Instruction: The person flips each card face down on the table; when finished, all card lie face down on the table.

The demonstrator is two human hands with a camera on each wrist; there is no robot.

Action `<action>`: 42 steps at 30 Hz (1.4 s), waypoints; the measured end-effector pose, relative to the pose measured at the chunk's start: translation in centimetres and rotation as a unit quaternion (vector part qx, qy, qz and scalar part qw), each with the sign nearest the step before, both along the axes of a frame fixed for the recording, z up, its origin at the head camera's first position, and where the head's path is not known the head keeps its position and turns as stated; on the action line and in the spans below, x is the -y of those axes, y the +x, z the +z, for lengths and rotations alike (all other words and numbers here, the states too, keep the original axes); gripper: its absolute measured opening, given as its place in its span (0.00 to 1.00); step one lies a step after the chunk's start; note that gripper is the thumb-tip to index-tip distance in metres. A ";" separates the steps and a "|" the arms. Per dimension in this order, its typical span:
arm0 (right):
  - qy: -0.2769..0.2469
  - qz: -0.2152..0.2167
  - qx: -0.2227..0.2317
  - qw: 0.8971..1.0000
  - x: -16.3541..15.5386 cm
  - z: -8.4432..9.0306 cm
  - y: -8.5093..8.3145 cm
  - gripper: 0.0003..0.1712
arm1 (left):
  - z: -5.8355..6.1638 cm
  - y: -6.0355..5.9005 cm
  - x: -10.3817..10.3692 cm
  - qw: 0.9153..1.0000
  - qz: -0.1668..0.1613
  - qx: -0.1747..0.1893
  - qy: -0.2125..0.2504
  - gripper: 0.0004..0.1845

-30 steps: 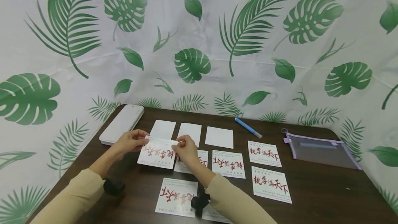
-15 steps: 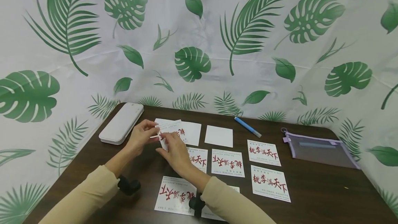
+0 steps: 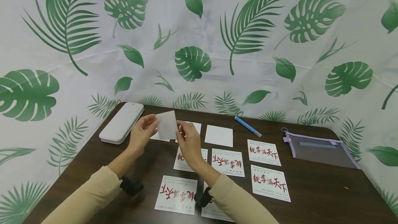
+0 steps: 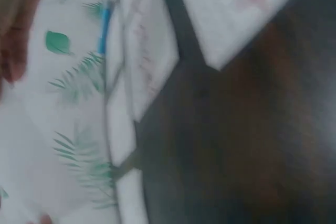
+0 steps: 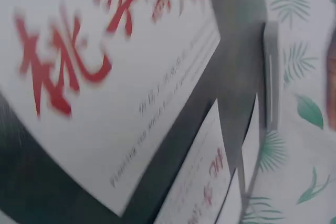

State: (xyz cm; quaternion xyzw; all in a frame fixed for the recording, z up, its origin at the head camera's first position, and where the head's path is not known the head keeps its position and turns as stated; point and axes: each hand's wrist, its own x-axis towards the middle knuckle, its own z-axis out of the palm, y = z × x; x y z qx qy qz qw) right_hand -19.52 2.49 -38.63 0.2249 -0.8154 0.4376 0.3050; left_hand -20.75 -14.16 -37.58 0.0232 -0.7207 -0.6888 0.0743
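A: Anything in the hands?

B: Yes, a plain-faced card [image 3: 167, 125], raised nearly upright over the dark surface [image 3: 342, 199], toward its far left corner. Pinched along one side by the left hand [image 3: 140, 133], along the opposite side by the right hand [image 3: 189, 144]. Impossible to tell about any print on the hidden face.

A: Likely trouble from here?

B: Could bow or crease, if squeezed inward from both sides at once. Could also swing down after a loosened pinch and nudge the blank card [image 3: 157, 137], partly covered from view near the surface's far edge.

A: And around it?

B: Perhaps dragged askew by a low wrist: the printed card [image 3: 181, 161] beneath the right hand. Same risk for the lettered card [image 3: 175, 194] by the near edge, right beside the dark wrist camera [image 3: 202, 199]. Well apart from all this, the blue marker [image 3: 248, 126] by the far edge.

A: And the pose?

B: Both forearms extended from the near edge, slanting toward each other, with palms roughly facing. Fingers narrow at the card's sides. Too blurred in the left wrist view to judge finger pressure.
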 end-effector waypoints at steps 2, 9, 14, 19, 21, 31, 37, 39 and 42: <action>-0.071 0.012 0.059 0.996 0.0 -0.2 0.0 0.16 | -0.9 -0.1 0.6 0.999 0.019 0.020 -0.039 0.24; -0.220 0.027 0.239 0.945 0.4 -1.3 0.1 0.20 | -2.8 0.1 2.2 0.992 0.002 0.055 -0.109 0.27; -0.236 0.030 0.299 0.924 1.0 -2.8 0.4 0.21 | -3.2 0.8 3.6 0.985 -0.002 0.050 -0.167 0.23; -0.222 0.044 0.356 0.907 1.8 -4.2 0.9 0.22 | -3.8 1.6 5.2 0.972 -0.027 0.064 -0.226 0.23; -0.211 0.052 0.377 0.901 2.1 -4.6 1.1 0.23 | -4.1 1.9 5.8 0.966 -0.032 0.068 -0.246 0.22; -0.133 0.062 0.414 0.898 3.0 -5.5 2.1 0.21 | -4.8 2.9 7.3 0.943 -0.045 0.068 -0.323 0.19; -0.075 0.046 0.396 0.914 2.9 -5.4 2.3 0.19 | -4.7 3.0 7.5 0.935 -0.055 0.066 -0.345 0.19; -0.051 0.043 0.385 0.921 3.0 -5.5 2.3 0.18 | -4.8 3.0 7.6 0.931 -0.055 0.062 -0.356 0.19; -0.019 0.038 0.370 0.928 3.0 -5.4 2.3 0.17 | -5.0 2.9 7.7 0.925 -0.054 0.054 -0.373 0.18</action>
